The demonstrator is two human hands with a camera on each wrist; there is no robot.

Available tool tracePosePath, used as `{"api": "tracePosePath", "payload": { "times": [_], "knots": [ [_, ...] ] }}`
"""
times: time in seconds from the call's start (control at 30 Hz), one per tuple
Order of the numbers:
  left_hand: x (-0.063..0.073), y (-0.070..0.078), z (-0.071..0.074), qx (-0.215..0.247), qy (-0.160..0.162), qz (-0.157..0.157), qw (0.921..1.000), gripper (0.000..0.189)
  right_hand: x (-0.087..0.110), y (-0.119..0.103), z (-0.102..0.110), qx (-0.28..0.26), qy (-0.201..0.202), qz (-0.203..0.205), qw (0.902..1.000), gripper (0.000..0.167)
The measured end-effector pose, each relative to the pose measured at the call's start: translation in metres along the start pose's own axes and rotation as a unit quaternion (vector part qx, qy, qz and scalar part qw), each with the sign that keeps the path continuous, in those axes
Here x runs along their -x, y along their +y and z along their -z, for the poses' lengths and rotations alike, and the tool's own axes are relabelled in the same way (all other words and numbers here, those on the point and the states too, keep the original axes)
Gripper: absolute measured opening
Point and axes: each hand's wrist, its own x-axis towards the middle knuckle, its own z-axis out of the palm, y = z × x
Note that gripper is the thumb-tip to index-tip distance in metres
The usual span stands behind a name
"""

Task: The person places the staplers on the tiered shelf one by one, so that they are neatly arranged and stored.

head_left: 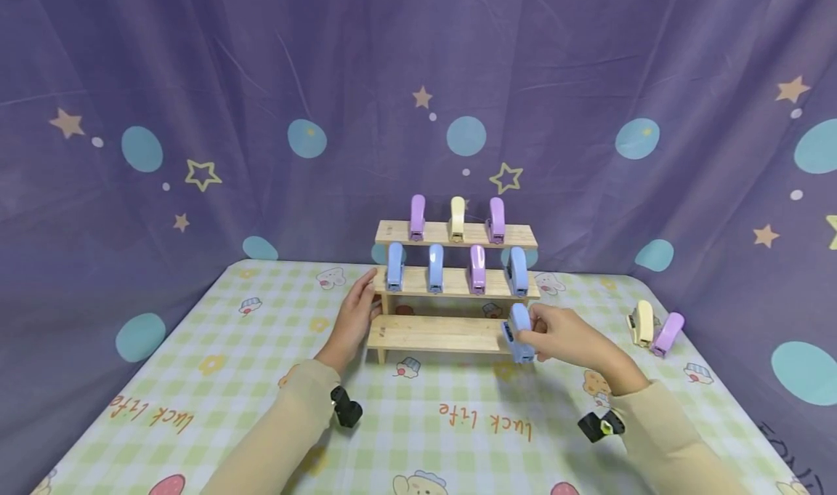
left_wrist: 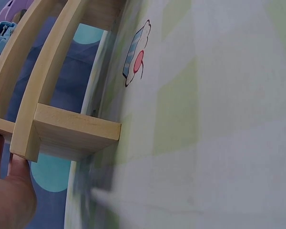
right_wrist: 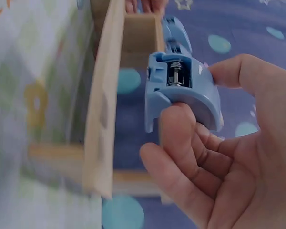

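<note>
A three-tier wooden shelf (head_left: 431, 333) stands on the cloth. My left hand (head_left: 355, 317) holds the left end of its middle tier; part of that hand (left_wrist: 12, 200) is cut off in the left wrist view. My right hand (head_left: 565, 335) grips a blue stapler (head_left: 519, 333) between thumb and fingers at the bottom tier's right end. In the right wrist view, a gap shows between this stapler (right_wrist: 195, 90) and the board (right_wrist: 104, 100). Blue staplers (head_left: 395, 268) and a purple stapler (head_left: 477, 268) stand on the middle tier.
On the top tier, a cream stapler (head_left: 457, 219) stands between two purple staplers (head_left: 417, 217). Another cream stapler (head_left: 644, 323) and a purple stapler (head_left: 668, 334) lie on the right of the checked tablecloth (head_left: 248, 393). Behind hangs a purple curtain (head_left: 366, 66).
</note>
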Motion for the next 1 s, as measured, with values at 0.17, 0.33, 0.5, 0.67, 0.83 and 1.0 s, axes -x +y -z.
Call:
{"api": "tracePosePath", "payload": {
  "times": [0.17,0.33,0.5,0.67,0.83,1.0],
  "knots": [
    [-0.001,-0.001,0.000,0.009,0.000,-0.001,1.0000,0.047,-0.017,-0.009,-0.023,-0.011,0.000,0.026,0.9996,0.020],
    [-0.001,-0.002,0.000,0.002,-0.001,0.003,1.0000,0.048,-0.031,-0.018,-0.048,-0.036,0.013,0.050,0.9980,0.022],
    [-0.002,-0.003,0.001,0.002,0.001,0.003,1.0000,0.047,-0.047,-0.024,-0.072,-0.042,0.035,0.069,0.9962,0.025],
    [0.000,-0.001,-0.001,0.005,0.000,0.001,1.0000,0.047,-0.059,-0.032,-0.091,-0.063,0.032,0.072,0.9949,0.029],
    [0.000,-0.002,0.000,0.004,0.000,0.004,1.0000,0.047,-0.070,-0.040,-0.104,-0.092,0.021,0.061,0.9937,0.035],
    [-0.001,-0.001,0.002,0.015,-0.005,0.011,0.9998,0.048,-0.080,-0.046,-0.115,-0.091,0.023,0.059,0.9939,0.037]
  ]
}}
